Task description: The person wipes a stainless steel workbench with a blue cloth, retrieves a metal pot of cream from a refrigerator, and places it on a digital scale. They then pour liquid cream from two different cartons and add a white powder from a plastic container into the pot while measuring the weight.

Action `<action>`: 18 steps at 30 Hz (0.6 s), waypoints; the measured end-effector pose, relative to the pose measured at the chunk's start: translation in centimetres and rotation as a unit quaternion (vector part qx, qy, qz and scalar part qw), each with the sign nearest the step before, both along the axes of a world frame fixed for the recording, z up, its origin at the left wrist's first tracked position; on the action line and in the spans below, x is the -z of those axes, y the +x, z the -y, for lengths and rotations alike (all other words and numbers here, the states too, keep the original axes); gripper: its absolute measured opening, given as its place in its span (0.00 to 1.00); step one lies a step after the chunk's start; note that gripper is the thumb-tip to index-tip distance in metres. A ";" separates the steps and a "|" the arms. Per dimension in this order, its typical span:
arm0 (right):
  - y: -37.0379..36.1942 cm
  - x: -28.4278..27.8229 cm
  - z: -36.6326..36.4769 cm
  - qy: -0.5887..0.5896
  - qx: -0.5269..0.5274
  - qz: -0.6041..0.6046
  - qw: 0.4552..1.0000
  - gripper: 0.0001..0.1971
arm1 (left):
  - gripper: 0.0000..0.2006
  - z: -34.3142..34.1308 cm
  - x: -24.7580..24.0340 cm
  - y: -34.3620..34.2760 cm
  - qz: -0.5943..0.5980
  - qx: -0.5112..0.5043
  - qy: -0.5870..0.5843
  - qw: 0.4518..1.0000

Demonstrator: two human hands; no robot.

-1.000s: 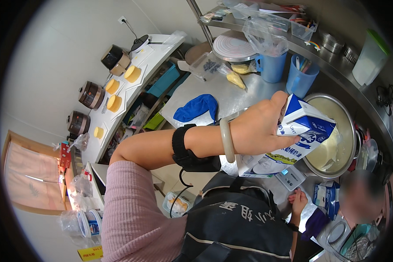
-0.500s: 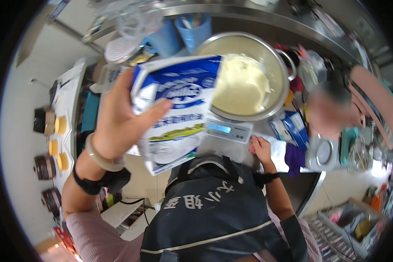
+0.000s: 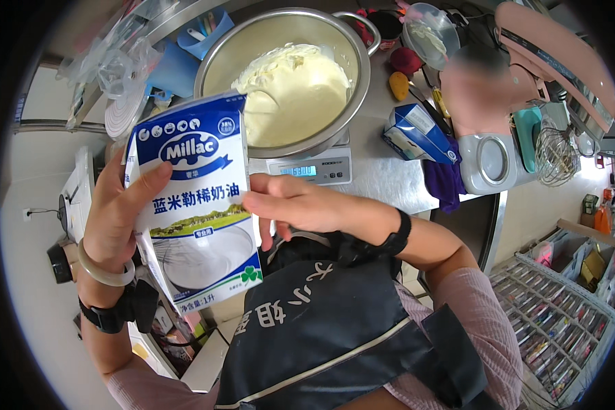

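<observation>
My left hand [image 3: 119, 208] grips a blue-and-white cream carton [image 3: 198, 225], its thumb across the front panel. The carton leans with its top corner over the near left rim of a large steel bowl [image 3: 280, 31]. A pale, curved streak of cream shows at that corner, inside the bowl. Soft, pale yellow cream [image 3: 304, 92] lies in the bowl, with thicker peaks toward the far side. My right hand [image 3: 287, 201] presses the carton's right side, thumb on its edge and the other fingers curled, partly hidden. Under the bowl sits a digital scale [image 3: 321, 171] with a lit display.
Right of the scale, a second blue-and-white carton [image 3: 420, 133] lies by a purple cloth [image 3: 444, 179]. Beyond stand a pink stand mixer [image 3: 547, 51] and a wire whisk [image 3: 557, 157]. A clear tub [image 3: 430, 34] is at the back; blue jugs [image 3: 174, 72] stand behind the bowl's left.
My right hand has come from beside the scale up to the carton's side. The carton is steadier and more upright, still in my left hand. The view has shifted right.
</observation>
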State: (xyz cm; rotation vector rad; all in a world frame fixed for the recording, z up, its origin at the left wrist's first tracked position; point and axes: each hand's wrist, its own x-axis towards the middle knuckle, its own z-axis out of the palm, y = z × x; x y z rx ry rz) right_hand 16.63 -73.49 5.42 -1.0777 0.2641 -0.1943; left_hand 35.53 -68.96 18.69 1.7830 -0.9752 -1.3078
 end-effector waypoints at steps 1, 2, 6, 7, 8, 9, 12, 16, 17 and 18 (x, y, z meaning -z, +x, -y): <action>0.7 -0.2 -0.2 0.027 -0.010 -0.010 1.000 0.30 | 0.22 0.1 -0.1 0.0 -0.014 -0.010 0.019 1.000; 1.2 -0.4 -0.4 0.026 -0.007 -0.008 1.000 0.30 | 0.20 0.3 -0.3 -0.1 -0.017 -0.011 0.035 0.999; 2.5 -0.6 -1.6 0.063 0.072 0.058 0.994 0.28 | 0.18 0.5 -0.7 0.0 -0.040 -0.014 0.057 0.997; 2.7 -0.7 -1.8 0.087 0.079 0.075 0.990 0.27 | 0.18 0.5 -0.7 0.0 -0.039 -0.013 0.058 0.997; 2.7 -1.0 -2.1 0.111 0.101 0.078 0.986 0.25 | 0.17 0.4 -0.7 0.1 -0.038 -0.023 0.058 0.997; 2.7 -1.0 -2.2 0.112 0.103 0.078 0.985 0.25 | 0.17 0.4 -0.7 0.0 -0.038 -0.033 0.058 0.997; 2.7 -1.2 -2.3 0.116 0.100 0.061 0.986 0.23 | 0.17 0.3 -0.7 0.2 -0.045 -0.037 0.067 0.996; 2.8 -0.9 -2.6 0.111 0.114 0.057 0.986 0.24 | 0.18 0.0 -0.5 0.2 -0.056 -0.042 0.069 0.995; 2.9 -0.7 -2.7 0.110 0.118 0.066 0.985 0.24 | 0.18 0.0 -0.4 0.2 -0.060 -0.044 0.065 0.995; 2.9 -0.6 -2.7 0.108 0.122 0.073 0.984 0.24 | 0.19 -0.1 -0.4 0.1 -0.051 -0.045 0.064 0.996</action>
